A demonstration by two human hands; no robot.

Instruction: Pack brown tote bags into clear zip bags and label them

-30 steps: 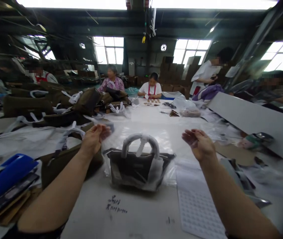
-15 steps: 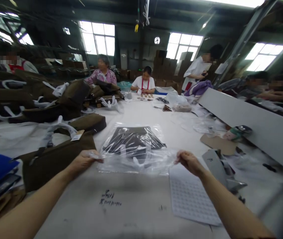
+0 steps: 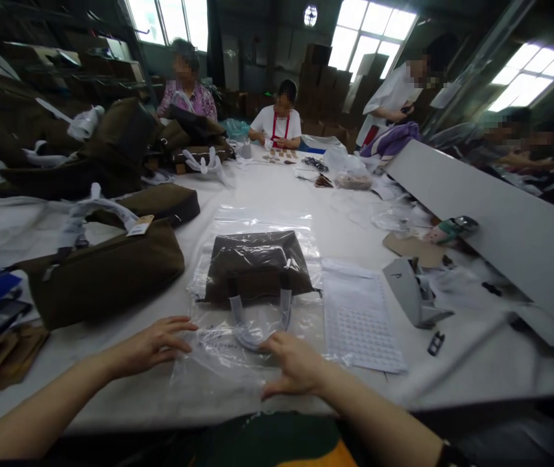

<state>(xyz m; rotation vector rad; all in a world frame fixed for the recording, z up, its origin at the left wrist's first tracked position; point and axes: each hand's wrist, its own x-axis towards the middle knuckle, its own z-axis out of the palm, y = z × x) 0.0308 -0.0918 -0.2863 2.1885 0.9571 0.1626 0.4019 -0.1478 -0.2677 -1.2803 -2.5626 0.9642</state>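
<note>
A dark brown handbag [image 3: 257, 264] lies flat inside a clear plastic bag [image 3: 228, 224] on the white table in front of me. Its wrapped handle [image 3: 245, 334] curves toward me under the film. At the plastic bag's left edge, my left hand [image 3: 157, 344] has its fingers stretched out and apart. My right hand [image 3: 294, 366] rests on the near part of the plastic, beside the handle, with thumb and fingers spread. Another brown handbag [image 3: 106, 275] with a paper tag [image 3: 139, 226] lies to the left of the plastic bag.
A printed sheet of labels [image 3: 364, 318] lies right of the plastic bag, with a tape dispenser [image 3: 413, 292] beyond it. A white board [image 3: 495, 233] runs along the right side. Brown bags are heaped at the left. A co-worker [image 3: 279, 123] sits at the far end.
Both hands have let go of the plastic bag's corners, and the plastic now lies flatter and nearer to me. My right hand has moved left onto it. The view has tilted down.
</note>
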